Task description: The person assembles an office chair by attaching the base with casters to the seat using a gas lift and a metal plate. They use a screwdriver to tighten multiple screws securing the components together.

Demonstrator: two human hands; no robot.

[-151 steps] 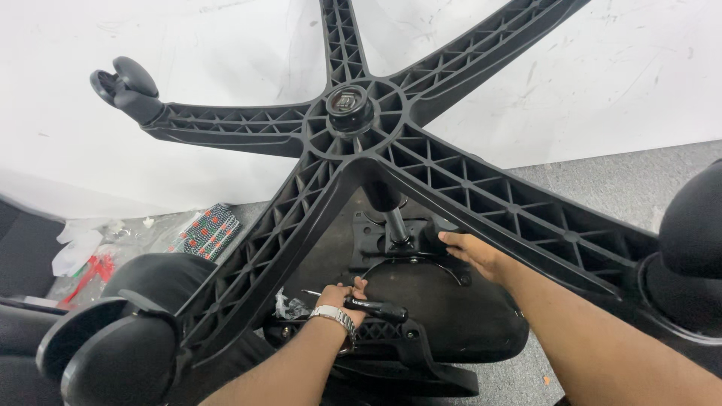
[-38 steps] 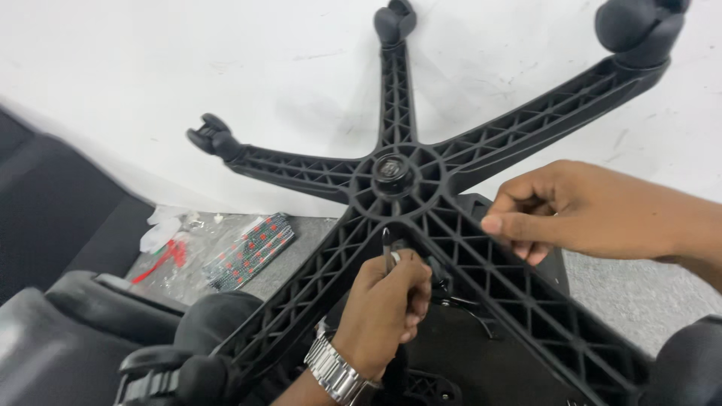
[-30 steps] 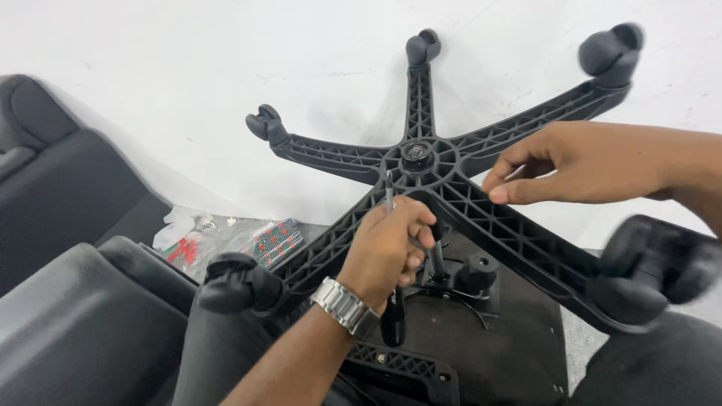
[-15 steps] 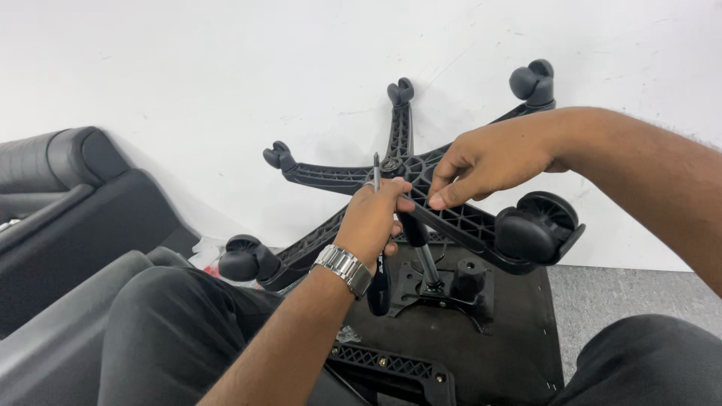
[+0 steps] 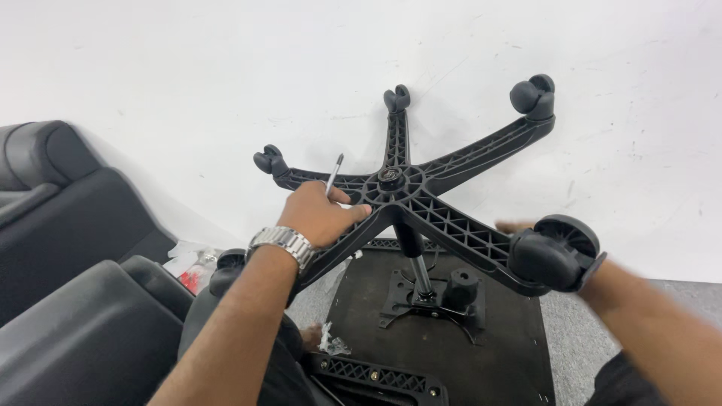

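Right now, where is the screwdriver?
In the head view the screwdriver is left of centre, held in the left hand with its tip pointing up, just left of the hub of the black star-shaped chair base.

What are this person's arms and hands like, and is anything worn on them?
Both forearms are bare, with no sleeves or gloves in view. The left hand has a silver metal link wristwatch on its wrist. The right hand is blurred and mostly hidden; nothing shows worn there.

A white scuffed wall [image 5: 188, 68] rises behind, a black padded chair back [image 5: 53, 195] leans at the left, clear plastic bags of small parts [image 5: 192, 265] lie beside it, and grey carpet [image 5: 639, 301] covers the floor at right.
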